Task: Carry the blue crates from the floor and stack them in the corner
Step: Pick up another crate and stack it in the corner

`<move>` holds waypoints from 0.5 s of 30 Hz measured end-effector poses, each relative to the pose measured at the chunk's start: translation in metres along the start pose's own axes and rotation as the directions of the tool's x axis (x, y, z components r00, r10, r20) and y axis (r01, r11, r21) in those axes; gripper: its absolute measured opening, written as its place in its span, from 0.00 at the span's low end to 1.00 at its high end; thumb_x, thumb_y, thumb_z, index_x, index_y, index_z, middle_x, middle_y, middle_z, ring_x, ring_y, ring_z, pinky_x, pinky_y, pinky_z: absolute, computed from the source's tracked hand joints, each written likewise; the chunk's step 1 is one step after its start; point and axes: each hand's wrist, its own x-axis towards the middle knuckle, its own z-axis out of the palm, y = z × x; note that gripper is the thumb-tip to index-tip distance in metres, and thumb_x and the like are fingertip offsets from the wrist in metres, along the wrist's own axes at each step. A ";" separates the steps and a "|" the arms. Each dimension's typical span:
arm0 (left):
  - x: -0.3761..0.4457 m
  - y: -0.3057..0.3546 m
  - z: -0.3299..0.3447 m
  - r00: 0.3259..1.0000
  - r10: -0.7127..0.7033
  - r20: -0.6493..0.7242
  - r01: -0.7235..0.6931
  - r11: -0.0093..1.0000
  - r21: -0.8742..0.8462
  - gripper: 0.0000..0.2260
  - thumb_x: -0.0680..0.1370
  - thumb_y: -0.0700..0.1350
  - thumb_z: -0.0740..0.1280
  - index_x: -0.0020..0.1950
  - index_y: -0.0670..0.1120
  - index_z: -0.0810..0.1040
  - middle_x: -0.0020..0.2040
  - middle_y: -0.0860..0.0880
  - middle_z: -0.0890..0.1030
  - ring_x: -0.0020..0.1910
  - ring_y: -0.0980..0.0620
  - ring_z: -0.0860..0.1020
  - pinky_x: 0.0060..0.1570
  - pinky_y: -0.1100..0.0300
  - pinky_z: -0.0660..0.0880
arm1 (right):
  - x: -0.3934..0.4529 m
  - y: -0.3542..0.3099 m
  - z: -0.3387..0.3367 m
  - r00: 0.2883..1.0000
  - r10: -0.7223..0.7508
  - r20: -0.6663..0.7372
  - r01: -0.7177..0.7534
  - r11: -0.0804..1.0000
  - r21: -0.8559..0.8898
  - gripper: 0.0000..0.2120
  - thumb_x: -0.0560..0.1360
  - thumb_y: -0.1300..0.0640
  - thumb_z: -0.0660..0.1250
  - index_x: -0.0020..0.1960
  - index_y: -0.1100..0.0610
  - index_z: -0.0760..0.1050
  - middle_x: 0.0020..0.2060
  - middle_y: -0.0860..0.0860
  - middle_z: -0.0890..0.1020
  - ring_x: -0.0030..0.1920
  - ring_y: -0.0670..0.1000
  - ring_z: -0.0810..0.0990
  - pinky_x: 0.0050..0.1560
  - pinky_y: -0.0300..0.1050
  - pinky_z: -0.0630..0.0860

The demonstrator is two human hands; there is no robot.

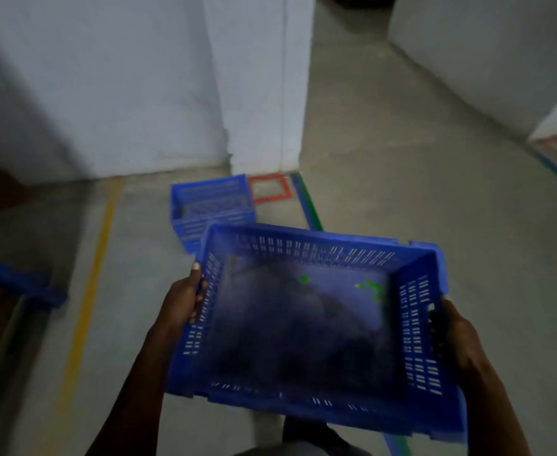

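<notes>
blue crate (306, 327), slotted plastic, open top, is being held up off the floor (402, 166) in front of the person, slightly tilted, with small green scraps (374, 287) lying on its dark smudged bottom. left hand (185, 301) is gripping the crate's left wall, thumb lying over the rim, fingers curling round the outside. right hand (451, 327) is gripping the right wall at the handle slot, fingers wrapping into the opening. second blue crate (209, 205), same slotted type, is sitting on the floor ahead, just beside the base of a white pillar (260, 93) where it is meeting the white wall (106, 93); its near edge is being partly hidden by the held crate. red taped square (270, 189) is lying on the floor just right of that crate, touching the pillar's foot. blue and green floor stripe (308, 205) is running from the pillar toward the viewer. yellow floor line (96, 258) is running along the left. blue edge (17, 281), blurred, is showing at far left.
</notes>
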 end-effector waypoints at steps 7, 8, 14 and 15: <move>0.142 0.016 -0.096 0.964 -0.104 -0.243 0.095 0.994 -0.051 0.28 0.79 0.70 0.57 0.40 0.45 0.74 0.26 0.48 0.70 0.20 0.50 0.65 0.27 0.60 0.62 | 0.152 -0.103 0.204 0.986 -0.028 0.166 0.054 0.986 -0.155 0.27 0.79 0.34 0.57 0.40 0.56 0.75 0.25 0.52 0.73 0.26 0.52 0.67 0.29 0.43 0.63; 0.162 0.022 -0.107 0.955 -0.119 -0.271 0.107 0.992 -0.058 0.28 0.79 0.70 0.56 0.40 0.46 0.74 0.26 0.48 0.70 0.20 0.50 0.64 0.28 0.60 0.62 | 0.168 -0.119 0.231 0.981 -0.032 0.191 0.066 0.983 -0.174 0.27 0.79 0.34 0.56 0.39 0.56 0.75 0.24 0.51 0.73 0.25 0.52 0.67 0.29 0.43 0.62; 0.272 0.057 -0.173 0.925 -0.184 -0.332 0.148 0.980 -0.130 0.29 0.74 0.75 0.57 0.39 0.49 0.75 0.31 0.48 0.72 0.24 0.51 0.66 0.30 0.60 0.61 | 0.233 -0.214 0.384 0.958 -0.020 0.287 0.083 0.974 -0.211 0.25 0.81 0.36 0.56 0.38 0.54 0.73 0.23 0.50 0.70 0.23 0.50 0.63 0.27 0.39 0.58; 0.290 0.060 -0.184 0.915 -0.202 -0.349 0.163 0.977 -0.136 0.29 0.73 0.76 0.57 0.40 0.50 0.76 0.32 0.47 0.74 0.26 0.50 0.68 0.30 0.60 0.63 | 0.242 -0.227 0.407 0.953 -0.016 0.303 0.083 0.974 -0.211 0.25 0.80 0.36 0.56 0.38 0.54 0.73 0.23 0.49 0.70 0.24 0.50 0.63 0.28 0.40 0.58</move>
